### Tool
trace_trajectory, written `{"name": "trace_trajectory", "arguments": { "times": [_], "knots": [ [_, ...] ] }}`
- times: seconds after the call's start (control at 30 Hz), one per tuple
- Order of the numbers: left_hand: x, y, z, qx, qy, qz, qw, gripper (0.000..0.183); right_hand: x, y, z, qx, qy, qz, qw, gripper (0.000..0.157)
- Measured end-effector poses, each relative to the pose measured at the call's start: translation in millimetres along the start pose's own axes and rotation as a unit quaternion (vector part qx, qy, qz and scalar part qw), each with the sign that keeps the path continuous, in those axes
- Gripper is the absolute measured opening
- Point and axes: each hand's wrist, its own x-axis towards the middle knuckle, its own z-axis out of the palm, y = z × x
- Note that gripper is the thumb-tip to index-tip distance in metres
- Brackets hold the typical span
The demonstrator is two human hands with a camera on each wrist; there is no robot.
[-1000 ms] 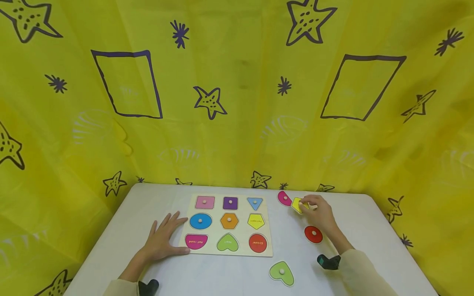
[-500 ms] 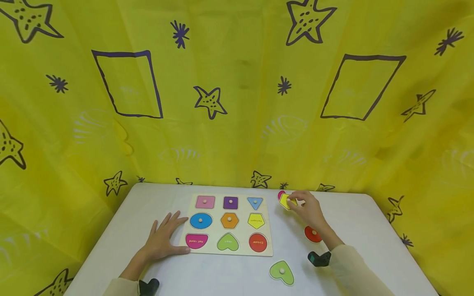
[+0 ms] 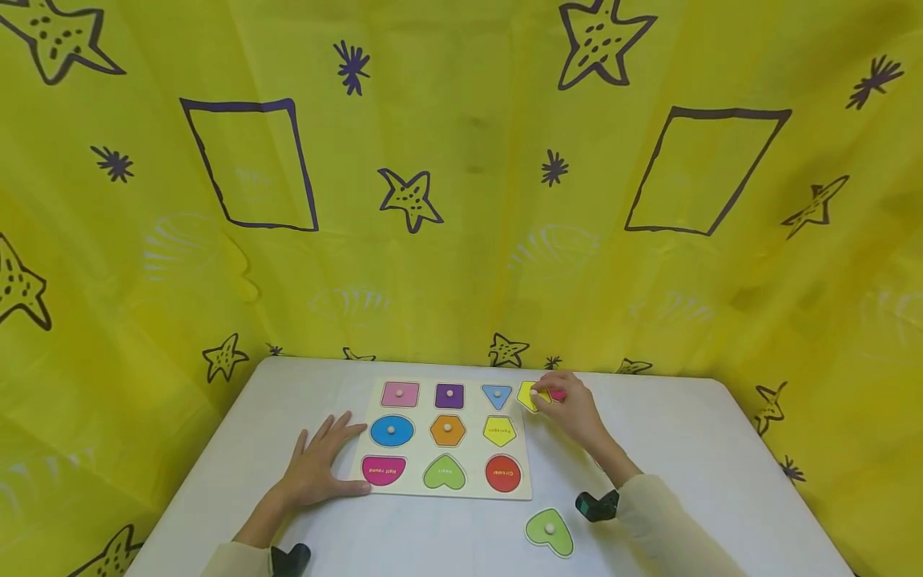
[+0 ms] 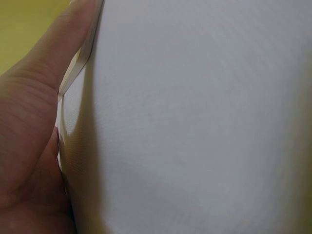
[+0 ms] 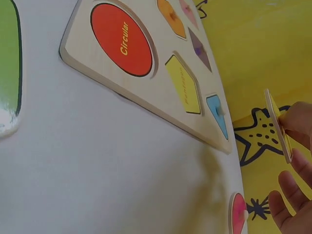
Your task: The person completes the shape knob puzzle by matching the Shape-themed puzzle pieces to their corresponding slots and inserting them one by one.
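Observation:
A wooden shape puzzle board (image 3: 472, 453) lies on the white table (image 3: 692, 449). The square, triangle, circle and hexagon pieces sit in it; the pentagon, half-round, heart and circle slots show printed labels. My right hand (image 3: 546, 398) pinches a yellow pentagon piece (image 3: 528, 396) in the air just off the board's far right corner, beside the blue triangle (image 3: 497, 394). In the right wrist view the pentagon piece (image 5: 279, 124) is held edge-on above the board (image 5: 146, 92). My left hand (image 3: 324, 457) lies flat on the table with its thumb along the board's left edge (image 4: 73, 73).
A green heart piece (image 3: 550, 531) lies near the front of the table, right of the board. A pink half-round piece (image 5: 238, 212) sits behind my right hand, mostly hidden in the head view. Yellow star-printed cloth (image 3: 461, 200) walls the table on three sides.
My right hand lifted the yellow pentagon piece off the table and carried it left to the board's far right corner. Its forearm now covers the red circle piece. The left hand stayed still.

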Motion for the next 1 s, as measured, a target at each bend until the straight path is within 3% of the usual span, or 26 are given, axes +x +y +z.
{"name": "trace_trajectory", "arguments": {
  "times": [0.3,0.47,0.63,1.0],
  "knots": [
    [-0.5,-5.6,4.6,-0.015,0.027,0.024,0.9992,0.103,-2,-8,22.9,0.007,-0.002,-0.014,1.000,0.006],
    [1.5,-10.5,9.6,-0.013,0.029,0.021,0.9993,0.105,-6,-10,32.6,0.018,-0.009,0.008,1.000,0.005],
    [2.2,-9.6,9.5,-0.010,0.023,0.014,0.9996,0.106,-11,-10,41.8,0.022,-0.016,0.032,0.999,0.005],
    [-0.3,6.1,-5.1,0.005,-0.018,-0.010,0.9998,0.102,-18,-1,58.6,0.025,-0.025,0.018,0.999,0.006]
  ]
}}
